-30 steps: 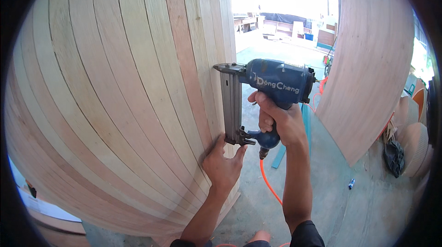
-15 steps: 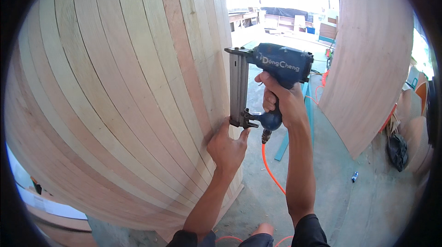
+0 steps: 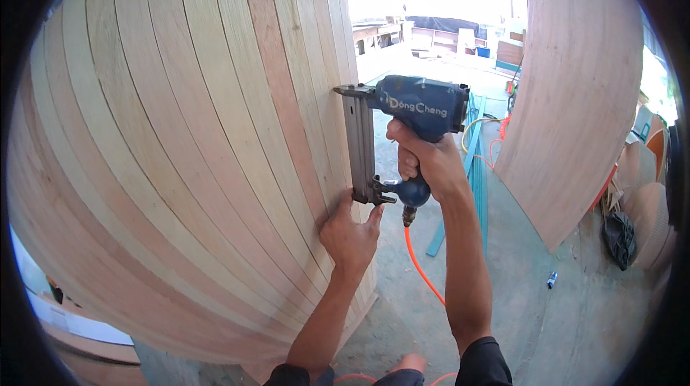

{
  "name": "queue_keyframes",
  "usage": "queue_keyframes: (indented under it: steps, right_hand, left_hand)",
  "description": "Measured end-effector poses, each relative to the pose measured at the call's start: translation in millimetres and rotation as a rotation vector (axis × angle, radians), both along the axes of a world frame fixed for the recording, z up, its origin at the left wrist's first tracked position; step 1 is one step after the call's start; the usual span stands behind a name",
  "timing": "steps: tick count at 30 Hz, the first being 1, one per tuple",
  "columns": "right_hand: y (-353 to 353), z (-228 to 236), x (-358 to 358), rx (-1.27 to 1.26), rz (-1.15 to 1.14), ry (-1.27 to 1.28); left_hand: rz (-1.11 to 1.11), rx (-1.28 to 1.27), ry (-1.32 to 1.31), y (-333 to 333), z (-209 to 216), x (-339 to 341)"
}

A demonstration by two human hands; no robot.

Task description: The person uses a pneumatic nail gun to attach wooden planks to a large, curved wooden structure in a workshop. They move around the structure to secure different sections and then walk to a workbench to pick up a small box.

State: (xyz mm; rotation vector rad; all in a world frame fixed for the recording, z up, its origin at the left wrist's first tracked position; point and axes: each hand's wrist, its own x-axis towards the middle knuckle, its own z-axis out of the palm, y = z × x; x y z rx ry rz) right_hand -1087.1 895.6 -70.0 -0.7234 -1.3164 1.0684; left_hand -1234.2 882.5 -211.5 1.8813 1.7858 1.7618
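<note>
- Tall curved panel of pale wooden slats (image 3: pixel 180 170): fills frame left and centre.
- Blue pneumatic nail gun (image 3: pixel 402 134), orange air hose (image 3: pixel 420 267): centre, nose against panel's right edge; bare concrete floor (image 3: pixel 532 300) beyond.
- Right hand (image 3: pixel 428 159): fingers clenched round gun grip.
- Left hand (image 3: pixel 350 236): fingers spread flat on edge slat, below the gun.

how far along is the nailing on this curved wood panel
Done: many narrow wooden strips already lie side by side across the curved form. In hand: the right hand holds the blue pneumatic nail gun against the outermost strip's edge, while the left hand presses that strip just below. Left: the edge below the left hand; no nail heads are visible there.
</note>
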Motion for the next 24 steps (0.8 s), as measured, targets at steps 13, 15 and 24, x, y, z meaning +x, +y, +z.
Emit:
queue_keyframes:
  steps: [13, 15, 24]
  right_hand:
    - [25, -18, 9, -0.037, -0.020, 0.038]
    - [25, -19, 8, 0.002, 0.010, 0.035]
    - [21, -19, 13, -0.026, 0.020, 0.023]
  left_hand:
    - [-0.002, -0.026, -0.009, 15, -19, 8]
    - [-0.010, 0.064, -0.033, 17, -23, 8]
    - [0.011, 0.104, -0.058, 16, -25, 15]
